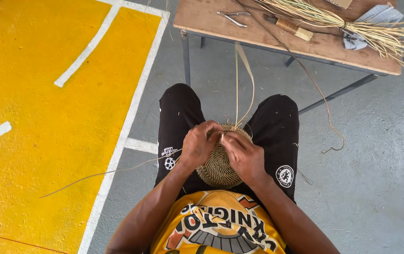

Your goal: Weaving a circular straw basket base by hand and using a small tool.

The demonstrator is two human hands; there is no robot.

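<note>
A round woven coil of straw-coloured fibre [218,167] rests in my lap between my knees. My left hand [199,143] grips its upper left rim with curled fingers. My right hand [244,155] lies over the right side, fingertips pinching at the top edge beside the left hand. A thin pale strand [239,80] loops up from the rim toward the table. Another long strand [112,171] trails off left across the floor.
A wooden table [211,21] on metal legs stands ahead, holding pliers [232,17], a wrapped-handle tool [291,27], a tied bundle of straw fibres [352,26] and a cloth [376,16]. Yellow painted floor with white lines [89,47] lies left; grey floor right.
</note>
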